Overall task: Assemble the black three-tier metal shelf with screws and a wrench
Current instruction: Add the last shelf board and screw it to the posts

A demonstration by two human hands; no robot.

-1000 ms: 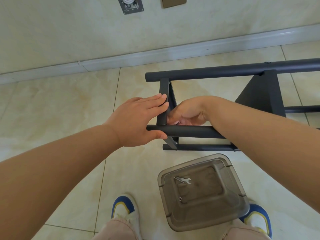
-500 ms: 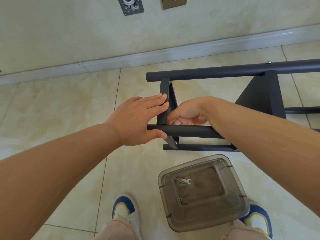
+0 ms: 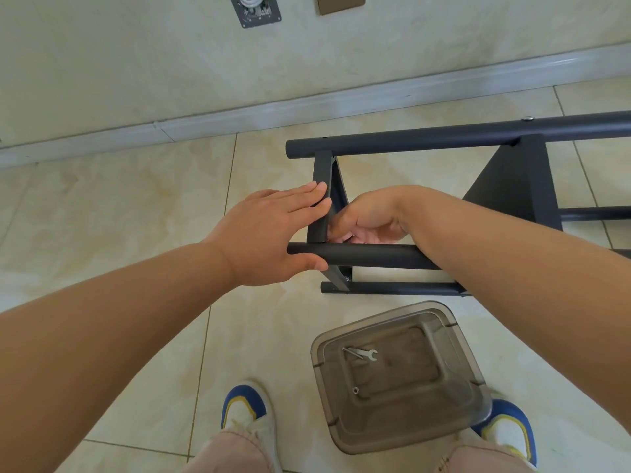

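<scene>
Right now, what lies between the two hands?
In the head view, the shelf's upright black end panel stands between the left hand and right hand.

A room in a home: glossy beige floor tiles (image 3: 119, 206), a pale skirting board (image 3: 307, 107), and a wall socket (image 3: 339, 3) above
</scene>
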